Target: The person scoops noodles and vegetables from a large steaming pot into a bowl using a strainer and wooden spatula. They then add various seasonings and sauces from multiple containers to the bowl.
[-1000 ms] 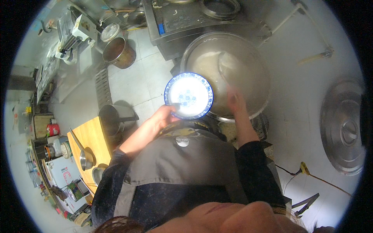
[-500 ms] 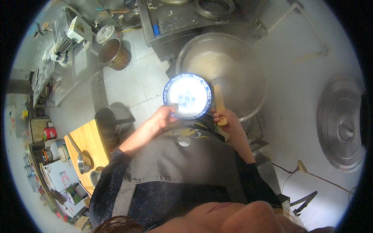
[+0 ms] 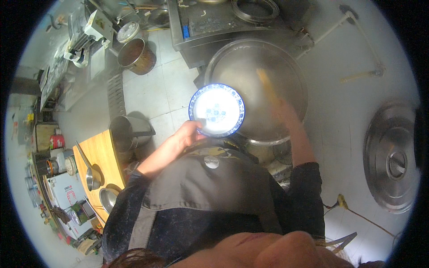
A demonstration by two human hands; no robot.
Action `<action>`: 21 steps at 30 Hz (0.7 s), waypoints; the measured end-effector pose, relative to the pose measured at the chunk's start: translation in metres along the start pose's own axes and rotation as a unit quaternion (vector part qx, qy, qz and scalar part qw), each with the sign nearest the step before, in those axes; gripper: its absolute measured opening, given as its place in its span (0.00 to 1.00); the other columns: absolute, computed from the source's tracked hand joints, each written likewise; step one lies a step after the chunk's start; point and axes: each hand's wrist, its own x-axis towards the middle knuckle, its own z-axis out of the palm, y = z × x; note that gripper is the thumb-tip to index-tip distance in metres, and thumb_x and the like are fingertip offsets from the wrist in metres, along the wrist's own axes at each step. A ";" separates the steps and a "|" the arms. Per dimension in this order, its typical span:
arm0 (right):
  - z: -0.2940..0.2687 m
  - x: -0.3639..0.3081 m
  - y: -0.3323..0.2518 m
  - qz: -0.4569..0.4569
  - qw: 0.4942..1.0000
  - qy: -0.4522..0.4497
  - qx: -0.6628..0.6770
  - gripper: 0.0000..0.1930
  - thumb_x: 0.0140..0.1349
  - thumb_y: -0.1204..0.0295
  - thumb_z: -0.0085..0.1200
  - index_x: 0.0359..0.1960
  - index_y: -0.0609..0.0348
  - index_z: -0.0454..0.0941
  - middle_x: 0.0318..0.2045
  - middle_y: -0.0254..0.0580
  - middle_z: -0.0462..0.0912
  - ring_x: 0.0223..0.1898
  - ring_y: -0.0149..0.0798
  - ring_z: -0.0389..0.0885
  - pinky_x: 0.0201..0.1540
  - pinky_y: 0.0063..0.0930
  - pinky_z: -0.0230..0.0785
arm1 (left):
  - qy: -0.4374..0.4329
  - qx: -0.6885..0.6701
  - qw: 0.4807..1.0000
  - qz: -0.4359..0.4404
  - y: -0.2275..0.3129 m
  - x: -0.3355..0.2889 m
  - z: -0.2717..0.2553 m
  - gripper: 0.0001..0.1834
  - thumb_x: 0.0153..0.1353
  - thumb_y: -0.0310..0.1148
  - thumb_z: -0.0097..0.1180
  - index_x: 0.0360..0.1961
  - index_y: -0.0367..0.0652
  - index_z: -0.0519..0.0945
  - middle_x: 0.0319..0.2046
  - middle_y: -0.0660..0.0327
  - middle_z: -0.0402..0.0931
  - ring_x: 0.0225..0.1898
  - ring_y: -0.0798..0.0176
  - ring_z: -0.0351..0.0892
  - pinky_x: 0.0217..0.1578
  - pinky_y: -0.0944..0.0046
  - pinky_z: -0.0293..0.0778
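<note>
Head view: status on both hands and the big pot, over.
Left hand gripping blue-rimmed dish. Right hand on yellowish handle, over big pot. Haze blurs pot's contents.

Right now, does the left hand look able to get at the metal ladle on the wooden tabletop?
Probably not without freeing itself first: the left hand is gripping the blue-rimmed bowl. Nothing seems to cover the metal ladle on the wooden tabletop.
</note>
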 end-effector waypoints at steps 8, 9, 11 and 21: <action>0.016 0.051 0.059 -0.080 0.989 0.044 0.116 0.22 0.64 0.65 0.50 0.59 0.56 0.71 0.49 0.51 0.79 0.50 0.46 0.77 0.53 0.38 0.71 | 0.001 -0.020 1.000 -0.006 0.002 -0.005 0.005 0.25 0.56 0.21 0.43 0.57 0.23 0.62 0.44 0.43 0.74 0.39 0.46 0.83 0.42 0.52 0.83; 0.018 0.055 0.071 -0.084 0.987 0.042 0.134 0.22 0.65 0.65 0.48 0.60 0.56 0.70 0.51 0.52 0.78 0.52 0.45 0.76 0.54 0.37 0.71 | -0.001 -0.017 1.000 0.000 0.002 -0.004 0.004 0.25 0.56 0.21 0.43 0.57 0.23 0.62 0.44 0.43 0.75 0.39 0.46 0.83 0.41 0.51 0.83; 0.020 0.052 0.092 -0.034 0.982 0.028 0.181 0.21 0.67 0.68 0.46 0.61 0.57 0.69 0.49 0.50 0.78 0.50 0.42 0.76 0.53 0.33 0.71 | -0.003 -0.015 1.000 0.007 0.002 -0.002 0.002 0.25 0.56 0.21 0.43 0.56 0.23 0.62 0.43 0.43 0.75 0.38 0.46 0.83 0.41 0.51 0.83; 0.029 -0.024 0.111 0.171 0.868 -0.025 0.466 0.25 0.68 0.66 0.48 0.66 0.56 0.61 0.27 0.36 0.74 0.15 0.24 0.64 0.14 0.20 0.56 | -0.022 0.002 1.000 -0.006 0.002 0.018 -0.017 0.25 0.56 0.20 0.43 0.56 0.23 0.62 0.44 0.45 0.75 0.41 0.48 0.82 0.43 0.53 0.83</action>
